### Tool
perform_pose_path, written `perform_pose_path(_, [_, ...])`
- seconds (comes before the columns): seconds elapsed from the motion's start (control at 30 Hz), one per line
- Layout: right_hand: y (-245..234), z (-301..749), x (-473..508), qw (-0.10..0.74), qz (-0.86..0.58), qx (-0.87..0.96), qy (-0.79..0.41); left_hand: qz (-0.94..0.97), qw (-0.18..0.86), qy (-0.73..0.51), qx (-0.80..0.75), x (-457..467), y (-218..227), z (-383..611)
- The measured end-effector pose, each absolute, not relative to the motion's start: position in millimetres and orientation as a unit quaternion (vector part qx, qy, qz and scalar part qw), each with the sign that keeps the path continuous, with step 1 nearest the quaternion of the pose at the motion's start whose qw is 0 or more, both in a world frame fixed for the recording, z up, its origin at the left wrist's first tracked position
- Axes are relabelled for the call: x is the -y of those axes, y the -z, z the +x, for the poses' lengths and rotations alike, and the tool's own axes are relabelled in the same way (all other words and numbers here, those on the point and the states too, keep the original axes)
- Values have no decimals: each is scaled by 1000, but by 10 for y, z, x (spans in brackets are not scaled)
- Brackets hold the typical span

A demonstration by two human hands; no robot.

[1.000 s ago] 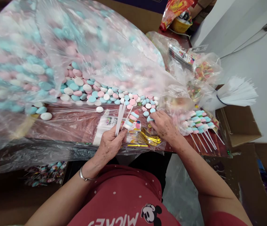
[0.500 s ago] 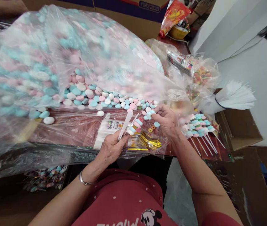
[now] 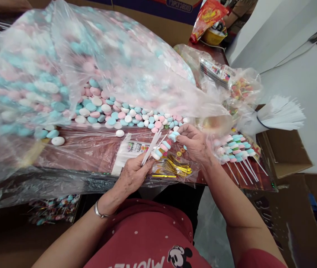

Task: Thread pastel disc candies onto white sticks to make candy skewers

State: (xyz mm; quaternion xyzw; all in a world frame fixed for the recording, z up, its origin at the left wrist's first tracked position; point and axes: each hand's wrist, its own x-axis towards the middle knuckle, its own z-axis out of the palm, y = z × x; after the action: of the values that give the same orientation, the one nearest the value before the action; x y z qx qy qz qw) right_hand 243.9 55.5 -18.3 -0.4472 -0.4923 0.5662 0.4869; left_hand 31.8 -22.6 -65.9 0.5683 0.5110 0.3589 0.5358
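My left hand (image 3: 133, 174) is closed around a bundle of thin white sticks (image 3: 151, 148). From the same grip a marshmallow skewer (image 3: 162, 147) slants up to the right, threaded with blue, pink and white pieces. Just right of its tip, my right hand (image 3: 194, 144) pinches a pale blue marshmallow (image 3: 173, 136) between thumb and fingers. Whether that piece touches the stick I cannot tell. Small ring-shaped yellow candies (image 3: 179, 153) lie below my right fingers. Gold twist ties (image 3: 177, 165) rest on plastic between the hands and the table edge.
A huge clear bag of marshmallows (image 3: 105, 67) spills loose pieces toward me. Finished skewers (image 3: 236, 147) are piled at right, below a bundle of white sticks (image 3: 282, 113). An open cardboard box (image 3: 284, 149) stands beside the table. Another person's arm shows at top left.
My right hand has moved slightly left with the blue marshmallow, closer to the skewer's tip. The white sticks in my left hand have fanned apart a little.
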Motion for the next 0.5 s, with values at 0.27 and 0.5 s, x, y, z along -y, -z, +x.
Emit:
perform_pose_path(0.27, [199, 2410, -537, 498, -432, 492, -569, 569, 531, -365, -511, 225, 579, 331])
perform_pose_path(0.5, [167, 2337, -525, 532, -438, 420, -590, 569, 529, -364, -513, 213, 474, 335])
